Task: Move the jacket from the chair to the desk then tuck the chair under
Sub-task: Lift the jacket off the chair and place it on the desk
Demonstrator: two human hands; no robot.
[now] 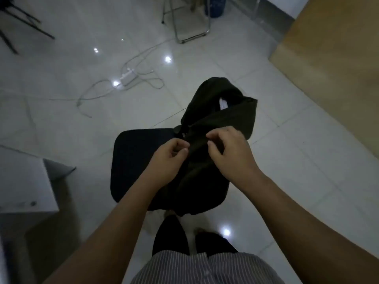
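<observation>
Jacket [217, 119]: dark garment is lying bunched over the chair back and trailing down across the right side of the seat; a white tag [223, 103] is showing inside the collar (any writing on it is too small to read).
Chair [135, 160]: black padded seat is facing the person, standing on the pale tiled floor [287, 160], well apart from the desk.
Desk [332, 50]: light wooden top is showing at the upper right.
Left hand [167, 159]: fingers are curling closed against the left edge of the jacket fabric; whether cloth is actually pinched between them I cannot tell.
Right hand [229, 150]: thumb and forefinger are bending together over a fold of the jacket (contact seems likely, a firm grip I cannot tell).
Floor clutter: white power strip [128, 75] with loose cables is lying beyond the chair; a metal-framed chair [190, 27] is standing farther back.
Writing: nothing legible anywhere.
Clothing: striped shirt [205, 269] is showing at the bottom edge.
</observation>
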